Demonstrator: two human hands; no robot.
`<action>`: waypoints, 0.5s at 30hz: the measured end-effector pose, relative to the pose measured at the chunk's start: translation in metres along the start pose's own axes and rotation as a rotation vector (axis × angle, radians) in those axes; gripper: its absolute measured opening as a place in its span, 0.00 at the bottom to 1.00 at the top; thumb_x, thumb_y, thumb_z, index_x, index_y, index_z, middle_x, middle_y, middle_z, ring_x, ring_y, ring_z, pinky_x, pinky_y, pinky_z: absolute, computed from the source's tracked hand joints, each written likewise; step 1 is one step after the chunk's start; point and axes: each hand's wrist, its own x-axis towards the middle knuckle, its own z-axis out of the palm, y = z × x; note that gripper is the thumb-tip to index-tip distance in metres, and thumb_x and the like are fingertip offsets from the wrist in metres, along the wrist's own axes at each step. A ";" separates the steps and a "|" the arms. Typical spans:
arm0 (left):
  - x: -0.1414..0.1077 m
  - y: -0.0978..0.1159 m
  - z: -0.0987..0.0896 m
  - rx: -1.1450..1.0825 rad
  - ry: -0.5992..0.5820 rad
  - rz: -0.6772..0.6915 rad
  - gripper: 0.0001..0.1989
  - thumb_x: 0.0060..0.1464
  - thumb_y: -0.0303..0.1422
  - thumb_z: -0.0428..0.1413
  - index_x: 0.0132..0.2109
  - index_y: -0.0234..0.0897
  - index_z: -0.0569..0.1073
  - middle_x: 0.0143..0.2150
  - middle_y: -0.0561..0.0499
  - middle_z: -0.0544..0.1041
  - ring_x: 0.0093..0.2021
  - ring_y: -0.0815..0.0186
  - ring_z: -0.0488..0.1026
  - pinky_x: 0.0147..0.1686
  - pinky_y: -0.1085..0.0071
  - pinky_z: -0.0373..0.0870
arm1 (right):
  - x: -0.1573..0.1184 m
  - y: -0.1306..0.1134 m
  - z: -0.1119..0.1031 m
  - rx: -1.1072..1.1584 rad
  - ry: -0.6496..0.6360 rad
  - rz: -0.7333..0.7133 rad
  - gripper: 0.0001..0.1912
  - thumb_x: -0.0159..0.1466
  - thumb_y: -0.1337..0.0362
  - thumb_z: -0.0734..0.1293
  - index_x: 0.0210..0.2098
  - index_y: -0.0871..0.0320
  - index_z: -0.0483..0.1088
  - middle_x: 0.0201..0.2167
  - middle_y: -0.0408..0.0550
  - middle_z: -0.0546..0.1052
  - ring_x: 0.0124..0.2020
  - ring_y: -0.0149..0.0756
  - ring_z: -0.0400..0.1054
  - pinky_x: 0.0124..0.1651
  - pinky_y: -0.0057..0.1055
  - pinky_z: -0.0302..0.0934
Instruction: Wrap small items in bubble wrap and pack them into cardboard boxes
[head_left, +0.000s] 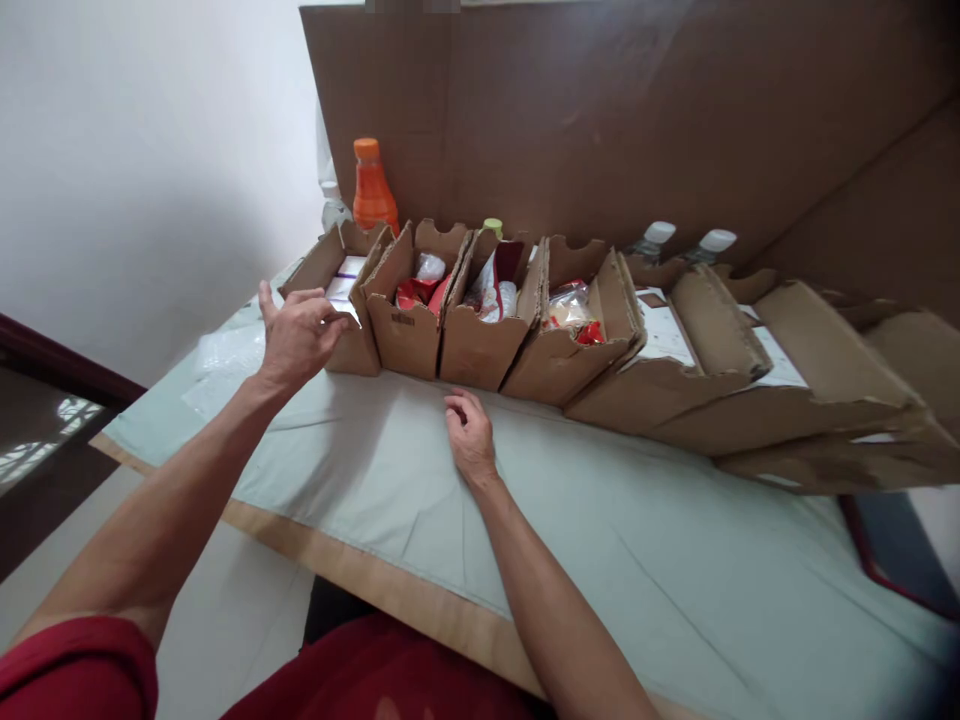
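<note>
My left hand is at the front edge of the leftmost cardboard bin. Its thumb and forefinger are pinched together and the little finger sticks out; whatever lies between the fingertips, if anything, I cannot make out. Just beyond them, white boxes with purple edges lie inside that bin. On the pale green cloth, in front of the third bin, rests my right hand, loosely curled with nothing visible in it.
More cardboard bins run to the right. The second bin holds red packets, the fourth clear and red packets. Behind stand an orange bottle, white-capped bottles and a tall cardboard panel. Crumpled clear plastic lies left.
</note>
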 end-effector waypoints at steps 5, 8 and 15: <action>-0.036 0.044 -0.036 0.078 -0.047 0.295 0.10 0.60 0.34 0.57 0.30 0.41 0.78 0.32 0.49 0.83 0.48 0.51 0.80 0.70 0.30 0.42 | 0.001 -0.003 0.002 0.000 -0.002 -0.015 0.12 0.62 0.65 0.62 0.37 0.54 0.77 0.50 0.54 0.78 0.54 0.44 0.72 0.57 0.41 0.67; -0.055 0.101 -0.057 0.092 -0.072 0.493 0.15 0.63 0.32 0.55 0.27 0.39 0.75 0.27 0.51 0.80 0.36 0.57 0.80 0.69 0.31 0.50 | 0.000 -0.006 0.002 0.010 0.010 -0.016 0.12 0.62 0.66 0.61 0.37 0.54 0.77 0.49 0.53 0.79 0.55 0.44 0.72 0.60 0.42 0.65; -0.073 0.143 -0.112 -0.351 0.281 0.463 0.05 0.61 0.29 0.60 0.43 0.45 0.79 0.42 0.57 0.84 0.49 0.61 0.81 0.67 0.47 0.67 | -0.014 -0.020 -0.033 0.019 0.036 0.044 0.13 0.62 0.63 0.62 0.40 0.56 0.78 0.53 0.56 0.77 0.56 0.45 0.72 0.55 0.41 0.68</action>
